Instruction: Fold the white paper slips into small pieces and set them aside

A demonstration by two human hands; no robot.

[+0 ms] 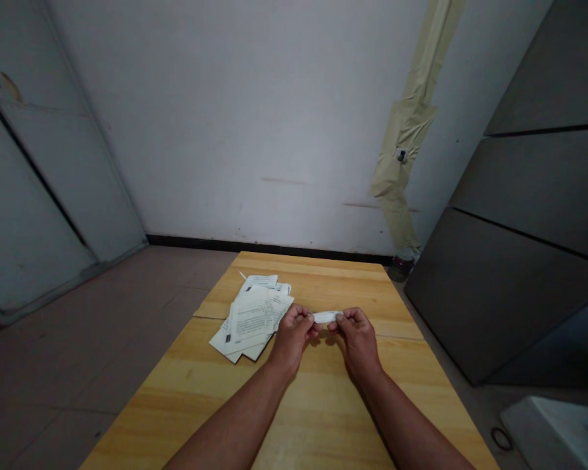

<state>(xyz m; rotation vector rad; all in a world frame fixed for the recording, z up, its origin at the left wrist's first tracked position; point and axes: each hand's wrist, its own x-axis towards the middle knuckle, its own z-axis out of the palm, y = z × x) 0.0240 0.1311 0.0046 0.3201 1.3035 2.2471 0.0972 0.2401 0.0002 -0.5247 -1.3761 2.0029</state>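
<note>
Between my two hands is a narrow folded strip of white paper (326, 317), held level a little above the wooden table. My left hand (294, 329) pinches its left end between thumb and fingers. At the right end, the thumb and fingers of my right hand (357, 333) are closed on the same strip. Just left of my left hand lies a loose, overlapping pile of printed paper sheets (255, 313) on the table.
The wooden table (313, 418) has a seam across it and reaches toward a white wall (255, 130). Grey panels (534, 196) rise on the right, with a pale box (558, 431) low beside them. Taped covering (396, 170) runs down the wall.
</note>
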